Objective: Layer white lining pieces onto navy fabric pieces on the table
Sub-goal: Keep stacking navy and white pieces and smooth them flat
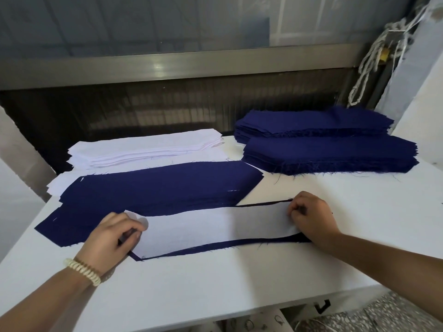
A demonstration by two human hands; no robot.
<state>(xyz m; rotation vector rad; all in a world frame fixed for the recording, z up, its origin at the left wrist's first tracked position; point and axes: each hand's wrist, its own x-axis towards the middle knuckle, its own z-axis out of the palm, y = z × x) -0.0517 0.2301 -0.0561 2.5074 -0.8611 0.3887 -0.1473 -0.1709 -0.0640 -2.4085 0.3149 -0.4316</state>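
Table [239, 283] is bearing a lining piece [215, 226] stretching between left grip [112, 238] and right grip [311, 219], both pinching its ends over navy fabric [292, 237].

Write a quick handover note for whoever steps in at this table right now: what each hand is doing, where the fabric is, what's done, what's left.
Left hand: pinches the left end of the white lining piece.
Right hand: pinches its right end.
The lining lies on a navy piece at the front of the table. A navy margin shows along the near edge, so it may need squaring up.
Behind it are spread navy pieces with white edges beneath at the left, possibly finished pairs.
At the back are the white lining stack on the left and the navy stacks on the right.
Left to do: settle this pair, then work through the stacks.
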